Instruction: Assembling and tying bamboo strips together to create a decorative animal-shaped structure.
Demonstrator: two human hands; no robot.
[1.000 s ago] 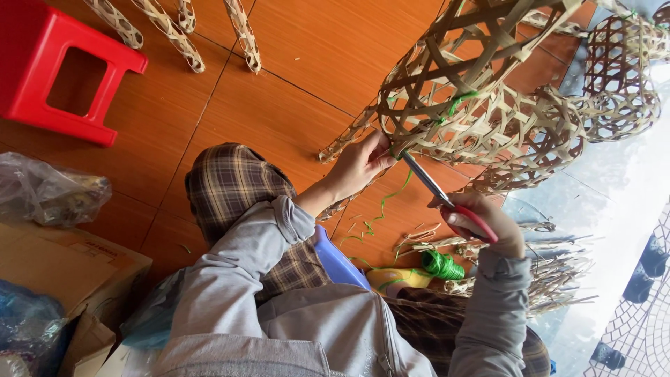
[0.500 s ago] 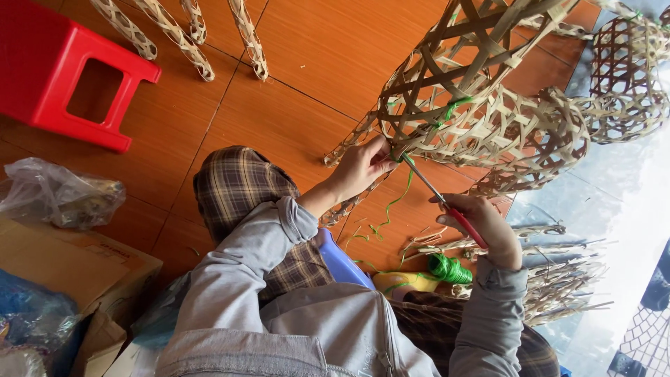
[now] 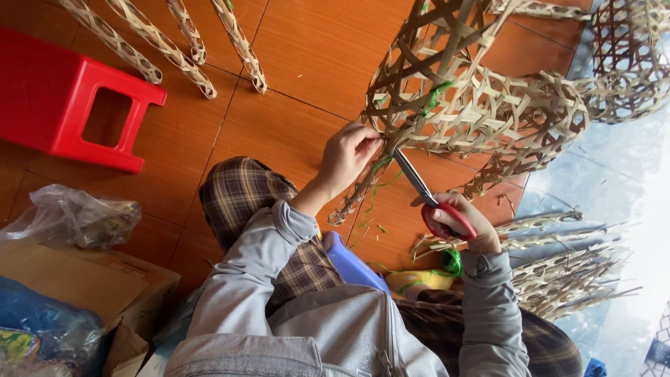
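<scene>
1. The left hand (image 3: 349, 157) is closed in a pinch on the lower rim of the woven bamboo frame (image 3: 474, 105), fingertips pressed against the strips where a green tie (image 3: 380, 166) hangs.
2. The right hand (image 3: 464, 223) is curled through the red handles of the scissors (image 3: 426, 195), gripping them; the blades point up and to the left, and their tip sits at the frame's rim just beside the left fingertips. Whether the blades are parted cannot be made out.
3. The frame rises above and to the right of both hands, an open lattice of pale strips resting on the orange tiled floor (image 3: 307, 63). Its top is cut off by the picture's upper edge.
4. Below the right hand lies a green spool of cord (image 3: 452, 262) by a yellow object, partly hidden by the sleeve.
5. Loose bamboo strips (image 3: 558, 272) are piled to the right of that hand.
6. A blue seat (image 3: 352, 265) shows between the plaid-clad knees, mostly covered.
7. Farther left stand a red plastic stool (image 3: 63, 105), a crumpled clear bag (image 3: 77, 216) and a cardboard box (image 3: 84, 279).
8. Narrow woven strips (image 3: 174, 42) lie on the floor at the top left, cut off by the edge.
</scene>
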